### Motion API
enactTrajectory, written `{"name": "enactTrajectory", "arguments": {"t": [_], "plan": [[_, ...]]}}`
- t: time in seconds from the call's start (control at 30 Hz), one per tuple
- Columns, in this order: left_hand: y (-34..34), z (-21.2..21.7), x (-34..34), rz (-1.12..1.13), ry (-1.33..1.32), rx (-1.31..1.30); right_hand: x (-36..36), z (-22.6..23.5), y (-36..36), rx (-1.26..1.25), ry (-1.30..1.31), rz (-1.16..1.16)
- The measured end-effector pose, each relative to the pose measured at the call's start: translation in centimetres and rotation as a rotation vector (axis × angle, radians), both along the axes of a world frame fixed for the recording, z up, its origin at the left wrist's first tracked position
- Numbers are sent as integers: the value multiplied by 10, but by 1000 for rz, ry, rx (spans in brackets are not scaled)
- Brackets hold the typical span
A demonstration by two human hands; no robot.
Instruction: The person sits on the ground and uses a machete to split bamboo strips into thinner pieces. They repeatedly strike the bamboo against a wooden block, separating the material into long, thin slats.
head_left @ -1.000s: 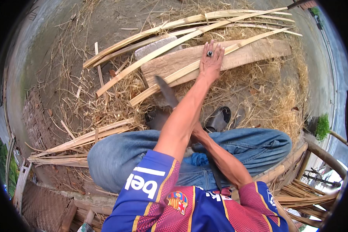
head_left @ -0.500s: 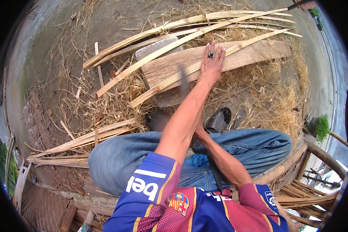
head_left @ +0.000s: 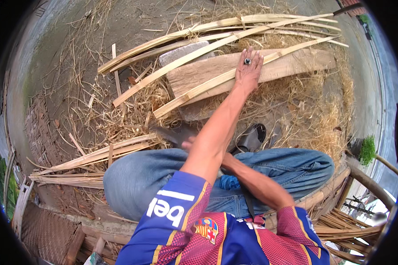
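Note:
My left hand [head_left: 248,73] lies flat with fingers stretched, a dark-stoned ring on one of them. Under it a pale bamboo strip [head_left: 208,89] is pressed against a broad wooden board [head_left: 296,65]. My right arm crosses beneath the left, and my right hand [head_left: 189,144] shows only partly beside the left forearm, blurred, with its fingers curled. A dark blurred blade [head_left: 167,131] extends from it, looking like a knife; its handle is hidden. Another long bamboo strip [head_left: 163,73] rests across a grey stone block [head_left: 181,54] at the board's far left end.
Several more bamboo strips [head_left: 225,22] lie beyond the board. Split pieces [head_left: 97,155] are heaped left of my knee. Curly shavings [head_left: 314,115] cover the ground around the board. A black sandal [head_left: 253,138] is near my crossed legs, and a bamboo pole [head_left: 329,187] runs at the right.
My right hand and the blurred blade have swung from the bamboo strip back toward my left knee, bringing fingers into sight. My left hand stays pressed on the strip; the view has shifted slightly.

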State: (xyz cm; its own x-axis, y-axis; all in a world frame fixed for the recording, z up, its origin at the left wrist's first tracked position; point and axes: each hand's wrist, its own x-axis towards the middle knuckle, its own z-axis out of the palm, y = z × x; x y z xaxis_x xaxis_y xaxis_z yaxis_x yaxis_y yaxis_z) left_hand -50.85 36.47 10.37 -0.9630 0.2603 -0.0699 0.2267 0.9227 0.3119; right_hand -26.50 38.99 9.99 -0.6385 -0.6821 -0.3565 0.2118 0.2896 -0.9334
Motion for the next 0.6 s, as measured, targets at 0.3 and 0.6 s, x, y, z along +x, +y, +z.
{"name": "enactTrajectory", "arguments": {"t": [0.3, 0.6], "plan": [[0, -7, -9, 24, 25, -4, -5, -11, 16, 42, 11, -135], [5, -12, -7, 52, 145, -21, -23, -16, 3, -15, -212, -173]]}}
